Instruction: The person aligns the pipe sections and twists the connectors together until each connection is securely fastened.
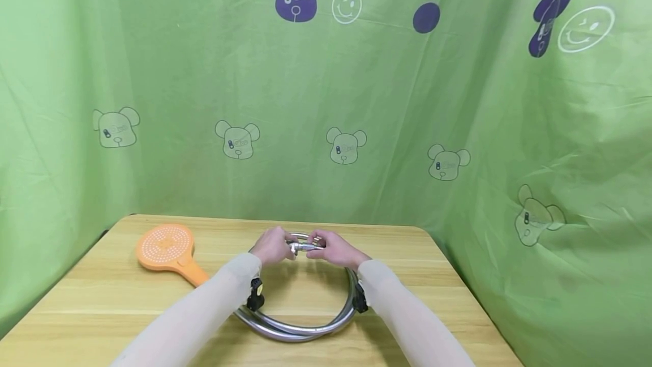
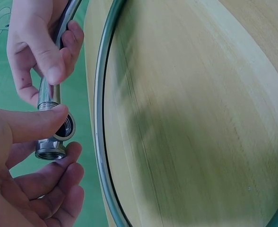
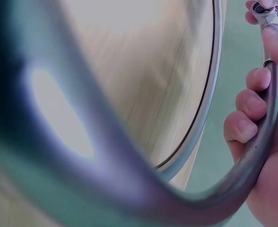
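In the head view my left hand (image 1: 274, 246) and right hand (image 1: 337, 249) meet above the far part of the table. Between thumb and fingers, the left hand pinches a small chrome tee fitting (image 2: 45, 144), whose threaded openings face outward in the left wrist view. My right hand curls round the end of a silver shower hose (image 3: 267, 106), just behind its metal connector. The connector (image 2: 48, 94) lines up with the fitting and meets it. The rest of the hose (image 1: 291, 334) lies in a loop below both hands.
An orange shower head (image 1: 165, 247) lies at the left of the wooden table (image 1: 127, 321), its handle partly behind the left sleeve. A green printed curtain (image 1: 305, 84) hangs behind the table and along its sides.
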Demonstrator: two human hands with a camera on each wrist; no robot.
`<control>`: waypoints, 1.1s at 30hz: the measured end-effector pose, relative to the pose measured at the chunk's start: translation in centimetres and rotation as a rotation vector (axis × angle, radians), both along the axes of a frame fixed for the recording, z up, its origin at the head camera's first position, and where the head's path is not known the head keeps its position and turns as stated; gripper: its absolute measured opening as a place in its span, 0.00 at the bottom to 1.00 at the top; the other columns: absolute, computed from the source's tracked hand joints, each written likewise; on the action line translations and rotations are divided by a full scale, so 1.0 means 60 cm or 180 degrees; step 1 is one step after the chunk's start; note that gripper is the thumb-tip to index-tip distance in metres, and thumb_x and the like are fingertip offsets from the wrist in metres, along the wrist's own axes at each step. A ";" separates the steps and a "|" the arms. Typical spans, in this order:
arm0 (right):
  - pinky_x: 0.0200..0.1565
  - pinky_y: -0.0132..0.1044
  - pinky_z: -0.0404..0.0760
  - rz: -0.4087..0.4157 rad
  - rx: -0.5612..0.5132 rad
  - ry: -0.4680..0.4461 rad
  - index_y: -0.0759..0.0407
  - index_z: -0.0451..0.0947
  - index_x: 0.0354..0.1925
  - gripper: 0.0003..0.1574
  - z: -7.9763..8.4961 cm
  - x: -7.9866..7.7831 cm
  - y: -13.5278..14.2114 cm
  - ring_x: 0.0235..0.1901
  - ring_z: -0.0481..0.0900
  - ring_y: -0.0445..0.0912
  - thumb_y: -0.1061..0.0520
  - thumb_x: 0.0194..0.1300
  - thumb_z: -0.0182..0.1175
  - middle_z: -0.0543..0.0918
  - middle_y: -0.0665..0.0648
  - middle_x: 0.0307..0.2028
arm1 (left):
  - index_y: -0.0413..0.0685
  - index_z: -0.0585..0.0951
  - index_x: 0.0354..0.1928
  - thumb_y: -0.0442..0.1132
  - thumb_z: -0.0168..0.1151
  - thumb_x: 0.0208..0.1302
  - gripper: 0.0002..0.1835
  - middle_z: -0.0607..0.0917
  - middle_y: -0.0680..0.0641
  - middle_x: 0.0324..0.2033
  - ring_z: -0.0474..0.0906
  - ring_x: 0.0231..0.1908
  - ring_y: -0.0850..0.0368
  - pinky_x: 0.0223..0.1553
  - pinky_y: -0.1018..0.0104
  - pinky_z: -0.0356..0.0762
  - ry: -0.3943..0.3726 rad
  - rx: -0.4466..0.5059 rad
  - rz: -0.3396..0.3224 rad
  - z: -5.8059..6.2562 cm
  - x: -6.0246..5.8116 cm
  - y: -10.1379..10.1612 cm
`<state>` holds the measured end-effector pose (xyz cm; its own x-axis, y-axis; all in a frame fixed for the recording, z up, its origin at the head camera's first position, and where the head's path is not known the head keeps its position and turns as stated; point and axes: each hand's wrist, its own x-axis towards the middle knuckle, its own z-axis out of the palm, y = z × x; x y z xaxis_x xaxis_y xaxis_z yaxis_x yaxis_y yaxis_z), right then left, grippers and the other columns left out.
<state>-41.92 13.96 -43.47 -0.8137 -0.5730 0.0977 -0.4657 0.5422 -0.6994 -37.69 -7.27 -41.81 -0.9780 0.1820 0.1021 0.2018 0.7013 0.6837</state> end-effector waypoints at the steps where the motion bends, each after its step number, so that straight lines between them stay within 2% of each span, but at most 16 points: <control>1: 0.31 0.35 0.71 0.0001 -0.0024 0.0004 0.52 0.78 0.44 0.11 0.000 0.000 0.000 0.27 0.70 0.43 0.54 0.65 0.68 0.76 0.51 0.27 | 0.51 0.88 0.51 0.33 0.78 0.45 0.26 0.89 0.49 0.41 0.73 0.29 0.55 0.32 0.64 0.71 -0.0009 0.0007 0.0002 0.000 0.000 0.000; 3: 0.30 0.34 0.71 0.0015 -0.0044 0.0016 0.52 0.77 0.43 0.10 0.000 0.001 0.000 0.27 0.70 0.43 0.56 0.65 0.67 0.76 0.51 0.26 | 0.51 0.88 0.51 0.33 0.78 0.45 0.26 0.89 0.50 0.40 0.73 0.29 0.55 0.31 0.64 0.71 -0.0018 0.0015 -0.0002 0.001 0.001 0.000; 11: 0.31 0.34 0.72 0.0076 0.0012 0.0064 0.49 0.79 0.42 0.06 0.001 0.001 0.002 0.28 0.70 0.43 0.51 0.68 0.64 0.77 0.50 0.28 | 0.53 0.89 0.47 0.33 0.78 0.45 0.22 0.89 0.50 0.41 0.74 0.30 0.55 0.33 0.64 0.71 0.0004 -0.0030 0.0023 0.003 0.002 -0.001; 20: 0.27 0.33 0.68 0.0133 0.0061 0.0061 0.48 0.79 0.41 0.06 0.000 -0.001 0.003 0.24 0.66 0.42 0.49 0.71 0.61 0.71 0.48 0.24 | 0.53 0.90 0.43 0.33 0.78 0.44 0.20 0.89 0.50 0.40 0.73 0.28 0.55 0.31 0.64 0.71 0.0038 -0.0027 0.0036 0.001 0.002 -0.001; 26: 0.25 0.32 0.66 0.0130 0.0126 0.0059 0.49 0.79 0.41 0.07 0.001 -0.001 0.003 0.23 0.65 0.41 0.48 0.73 0.59 0.70 0.47 0.24 | 0.52 0.90 0.44 0.33 0.78 0.45 0.19 0.89 0.49 0.37 0.72 0.27 0.56 0.30 0.64 0.71 0.0051 -0.0010 0.0028 -0.001 0.004 0.002; 33: 0.24 0.31 0.65 0.0109 0.0095 -0.0074 0.56 0.80 0.44 0.13 0.004 0.000 0.005 0.23 0.65 0.41 0.48 0.74 0.58 0.70 0.47 0.23 | 0.50 0.89 0.46 0.31 0.77 0.46 0.21 0.88 0.50 0.33 0.73 0.27 0.56 0.30 0.64 0.72 0.0089 -0.0015 0.0021 0.002 0.007 0.005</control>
